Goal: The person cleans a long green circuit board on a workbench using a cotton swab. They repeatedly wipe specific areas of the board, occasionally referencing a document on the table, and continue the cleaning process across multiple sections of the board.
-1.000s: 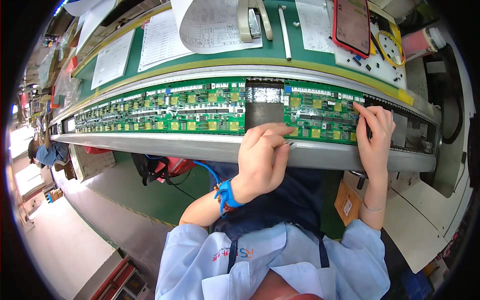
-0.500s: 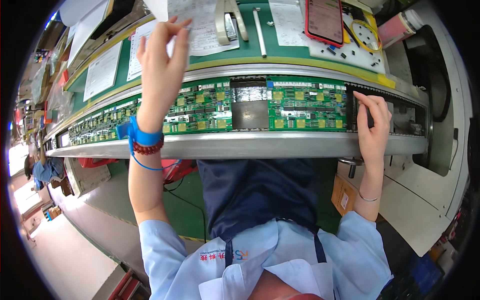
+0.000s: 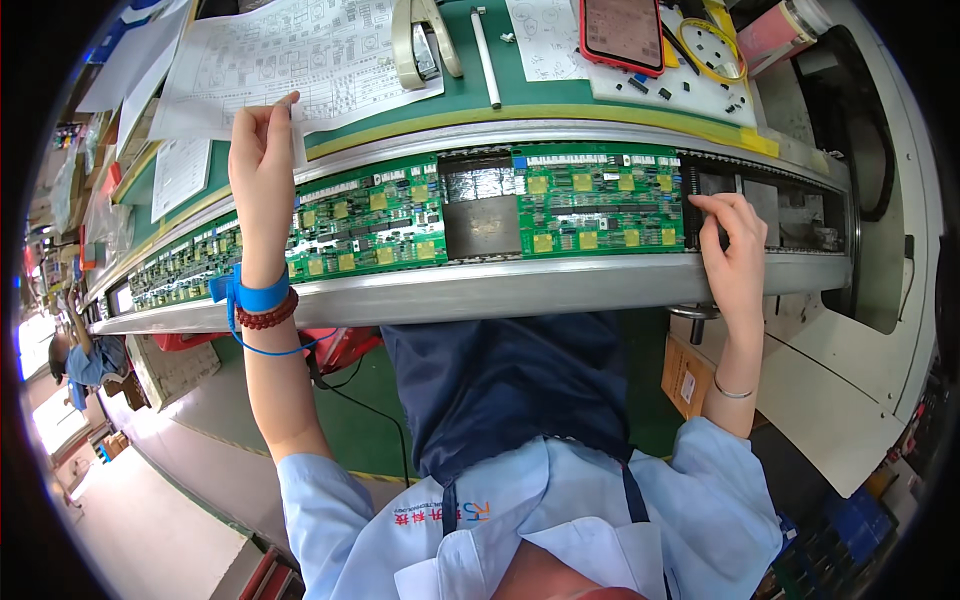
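Observation:
My left hand (image 3: 262, 165) pinches the near edge of a large paper sheet (image 3: 290, 50) printed with line drawings. That sheet is partly lifted off the green bench. At the right, my right hand (image 3: 735, 240) is over the conveyor, its fingers loosely curled and the thumb apart from the index finger. The index fingertip is beside the right edge of a green circuit board (image 3: 600, 210); I cannot tell whether it touches. Nothing shows in that hand. Left of a dark gap lies another circuit board (image 3: 370, 220), crowded with small parts and yellow components.
A metal conveyor rail (image 3: 480, 285) runs along my front. Behind it, the green bench (image 3: 460, 100) holds a stapler (image 3: 420, 45), a white pen-like stick (image 3: 485, 58), a red-framed phone (image 3: 621, 35) and a white foam pad (image 3: 690, 95) with small black parts. A pink cup (image 3: 785, 35) stands far right.
My left hand has moved left and nearer, and the drawing sheet has shifted left with it. My right hand has moved slightly left, its fingers more curled. The whole view has shifted a little.

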